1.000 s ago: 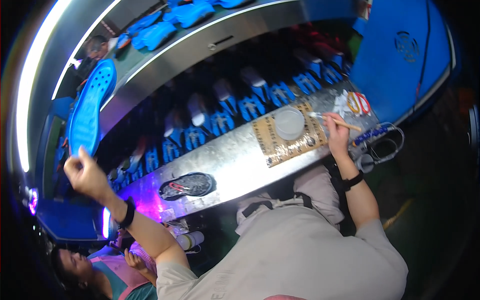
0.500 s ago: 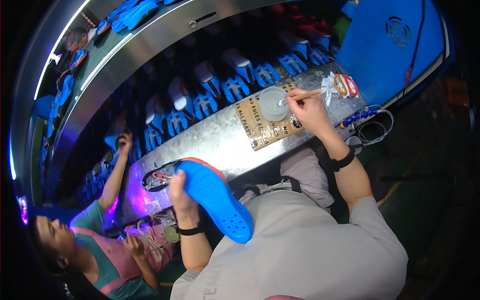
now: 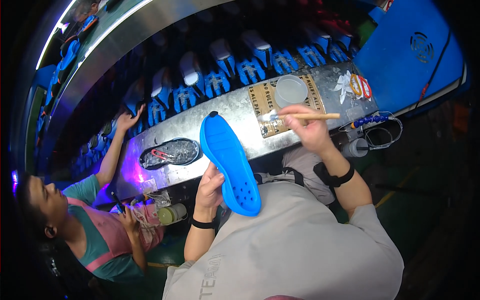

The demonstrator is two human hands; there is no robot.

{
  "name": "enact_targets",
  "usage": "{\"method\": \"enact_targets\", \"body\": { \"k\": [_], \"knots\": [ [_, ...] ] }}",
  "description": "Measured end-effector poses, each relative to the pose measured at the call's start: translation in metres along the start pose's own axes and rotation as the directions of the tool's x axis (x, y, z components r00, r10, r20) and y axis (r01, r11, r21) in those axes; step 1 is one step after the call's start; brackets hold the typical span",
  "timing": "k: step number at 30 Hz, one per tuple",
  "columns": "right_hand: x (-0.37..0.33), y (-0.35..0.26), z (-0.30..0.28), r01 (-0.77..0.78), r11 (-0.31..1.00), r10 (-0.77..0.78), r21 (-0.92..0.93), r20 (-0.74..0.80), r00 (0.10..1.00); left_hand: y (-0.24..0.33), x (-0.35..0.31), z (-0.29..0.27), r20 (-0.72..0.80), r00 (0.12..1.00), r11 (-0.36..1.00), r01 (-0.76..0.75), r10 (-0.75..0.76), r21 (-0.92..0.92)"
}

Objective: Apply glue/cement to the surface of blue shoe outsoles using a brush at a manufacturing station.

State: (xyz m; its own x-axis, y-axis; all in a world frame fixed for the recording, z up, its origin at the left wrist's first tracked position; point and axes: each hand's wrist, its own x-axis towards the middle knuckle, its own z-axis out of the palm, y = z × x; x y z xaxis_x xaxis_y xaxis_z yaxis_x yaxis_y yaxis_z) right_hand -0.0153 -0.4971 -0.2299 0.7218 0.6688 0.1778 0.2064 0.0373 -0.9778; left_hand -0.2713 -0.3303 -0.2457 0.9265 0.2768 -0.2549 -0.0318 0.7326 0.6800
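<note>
My left hand (image 3: 209, 187) is closed around the side of a blue shoe sole (image 3: 234, 162), its hollow inner face up, with a ridged section and several small holes at its near end. A dark spot marks its far tip. In my right hand (image 3: 311, 131) is a brush (image 3: 315, 116) with a wooden handle, gripped between fingers and thumb. Its whitish bristles point left, apart from the sole, above a piece of cardboard (image 3: 271, 131). A translucent cup (image 3: 291, 91) of cloudy liquid stands on that cardboard, just beyond my right hand.
A dark, shoe-shaped tray (image 3: 170, 152) with a red clip lies on the metal ledge (image 3: 220, 107). Blue soles and shoe uppers (image 3: 215, 82) stand in a row behind it. Scissors (image 3: 361, 86) rest on white paper at right. A co-worker (image 3: 95, 225) reaches in at left.
The brush has come out of the cup and swung so its bristles point left. The sole has turned to show its hollow side, and my left hand now grips its side.
</note>
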Motion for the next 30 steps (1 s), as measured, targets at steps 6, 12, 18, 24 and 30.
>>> {"method": "enact_targets", "body": {
  "k": [6, 12, 18, 24, 30],
  "knots": [
    [-0.006, -0.011, 0.034, 0.113, 0.985, -0.131, 0.128, 0.140, 0.981, 0.005, 0.005, 0.008, -0.006, 1.000, 0.998, 0.015, -0.015, 0.055],
    [-0.003, -0.010, 0.040, 0.179, 0.984, -0.179, 0.012, 0.151, 0.972, 0.007, 0.005, 0.014, -0.053, 0.999, 0.980, 0.020, -0.009, 0.197],
    [-0.007, -0.018, 0.034, 0.253, 0.966, -0.230, -0.045, 0.288, 0.930, 0.013, 0.008, 0.006, 0.002, 1.000, 0.993, -0.016, 0.016, 0.119],
    [0.002, -0.018, 0.038, 0.211, 0.977, -0.204, -0.026, 0.161, 0.966, 0.018, 0.006, 0.012, 0.035, 0.999, 0.983, -0.015, 0.008, 0.184],
    [0.006, -0.022, 0.042, 0.288, 0.957, -0.287, -0.018, 0.047, 0.957, 0.024, 0.003, 0.013, 0.064, 0.998, 0.977, 0.013, -0.028, 0.215]
  ]
}}
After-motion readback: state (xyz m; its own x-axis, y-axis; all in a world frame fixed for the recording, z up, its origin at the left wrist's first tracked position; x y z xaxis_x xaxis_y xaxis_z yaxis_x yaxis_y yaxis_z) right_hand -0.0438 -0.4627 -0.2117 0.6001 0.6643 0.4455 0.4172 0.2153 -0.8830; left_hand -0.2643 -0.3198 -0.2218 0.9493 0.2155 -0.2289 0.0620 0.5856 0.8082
